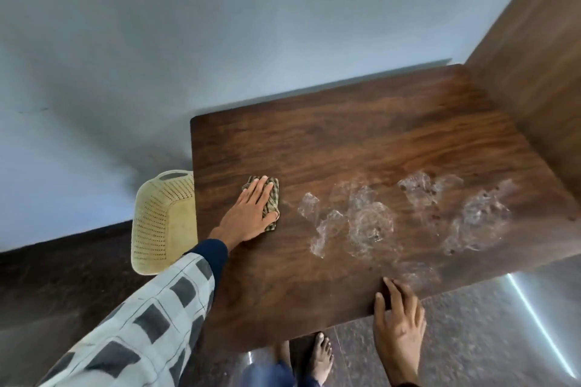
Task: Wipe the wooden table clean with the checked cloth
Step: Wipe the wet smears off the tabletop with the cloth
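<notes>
Flat left hand presses the checked cloth on the table; right hand rests flat on the edge

wall: pale blue | floor: dark stone | basket: cream, perforated

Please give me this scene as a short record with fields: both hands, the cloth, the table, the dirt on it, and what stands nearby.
left hand: flat on the cloth, fingers straight, pressing it down
cloth: checked, bunched up, near the left side of the table
table: dark wood, set against a pale wall
smears: whitish with dark specks, across the right half, apart from the cloth, not yet wiped
right hand: rests on the near edge of the table, holds nothing
basket: cream, with small holes, on the floor by the table's left edge
</notes>
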Tool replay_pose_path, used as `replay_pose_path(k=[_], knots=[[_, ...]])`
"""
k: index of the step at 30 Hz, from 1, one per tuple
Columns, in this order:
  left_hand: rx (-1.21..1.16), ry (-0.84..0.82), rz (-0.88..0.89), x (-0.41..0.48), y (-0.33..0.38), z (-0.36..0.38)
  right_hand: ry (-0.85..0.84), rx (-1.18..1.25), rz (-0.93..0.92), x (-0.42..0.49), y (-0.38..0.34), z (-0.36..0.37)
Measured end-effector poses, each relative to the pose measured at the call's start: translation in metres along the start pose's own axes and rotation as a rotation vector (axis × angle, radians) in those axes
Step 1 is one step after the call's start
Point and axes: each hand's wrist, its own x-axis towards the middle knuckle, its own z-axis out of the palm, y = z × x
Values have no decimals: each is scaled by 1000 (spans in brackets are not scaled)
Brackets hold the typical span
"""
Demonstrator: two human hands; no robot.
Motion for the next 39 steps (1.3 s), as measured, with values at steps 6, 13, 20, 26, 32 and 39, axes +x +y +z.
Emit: replay_pose_path(k=[6,13,20,26,32,39], knots=[[15,32,61,27,-13,-10,-102,-63,79,4,-5,1],[51,40,149,42,-22,-13,-170,105,468,23,-17,-14],[240,-11,545,10,-39,1,-222,-49,508,30,-21,-19],[253,-4,477,55,-45,-19,-227,-87,501,31,-25,-17],[181,15,411,69,-31,-18,-227,-131,518,33,-22,-21],[359,-37,901,10,-30,10,-226,-150,521,35,-28,-20]])
